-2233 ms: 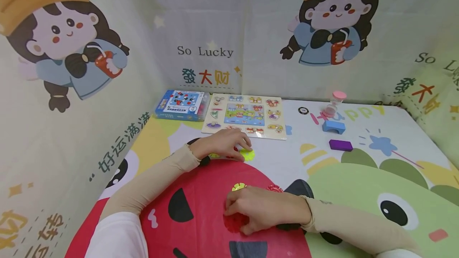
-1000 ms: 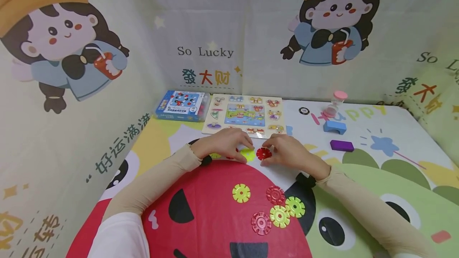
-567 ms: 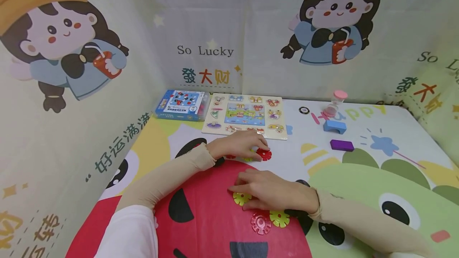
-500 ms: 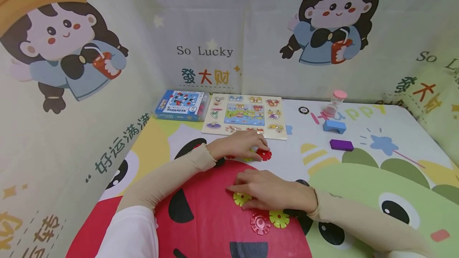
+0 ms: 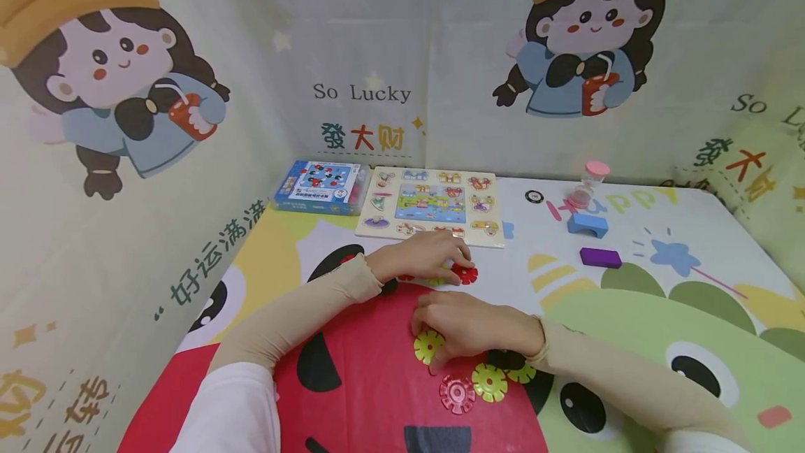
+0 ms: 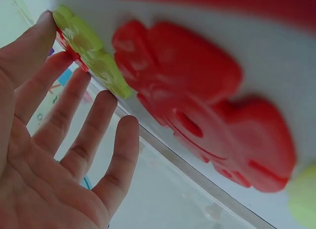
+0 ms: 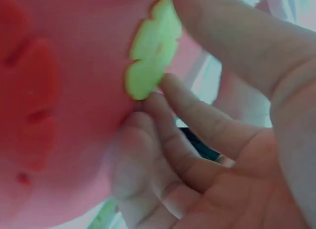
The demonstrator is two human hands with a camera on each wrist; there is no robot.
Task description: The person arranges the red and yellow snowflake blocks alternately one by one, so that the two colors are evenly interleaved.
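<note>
Yellow disc (image 5: 428, 347) pinched by right hand (image 5: 464, 321); left hand (image 5: 426, 254) spread

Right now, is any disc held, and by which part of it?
The right hand pinches a yellow disc by its edge. The left hand is at a red disc, hold unclear.

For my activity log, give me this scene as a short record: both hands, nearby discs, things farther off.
Left hand: fingers apart, near far red disc
Right hand: holds yellow disc between thumb and fingers
Lying nearby: near red disc, second yellow disc
Back: boxed set, picture puzzle board
Far right: pink-capped hourglass, blue arch block, purple block
</note>
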